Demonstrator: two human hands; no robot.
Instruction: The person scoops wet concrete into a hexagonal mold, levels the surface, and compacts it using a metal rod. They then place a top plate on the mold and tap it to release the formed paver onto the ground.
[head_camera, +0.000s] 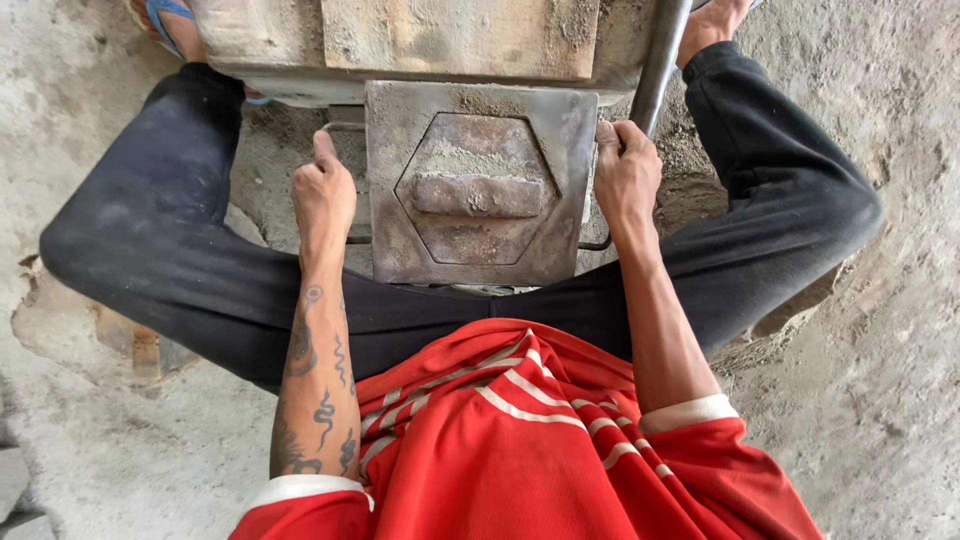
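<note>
A square grey metal mould (480, 185) with a hexagonal pressing plate and a bar-shaped handle in its middle sits between my knees. My left hand (323, 195) grips a thin metal handle on the mould's left side. My right hand (626, 170) grips the mould's right edge, where another thin handle sticks out below. Both hands are closed on the mould. Cement dust covers the plate.
A dusty concrete and metal machine body (460, 40) stands just beyond the mould, with a steel pipe (660, 60) rising at its right. My legs in black trousers (160, 250) spread to both sides. Rough cement ground (880, 380) surrounds me; a worn seat block (120, 340) lies under me.
</note>
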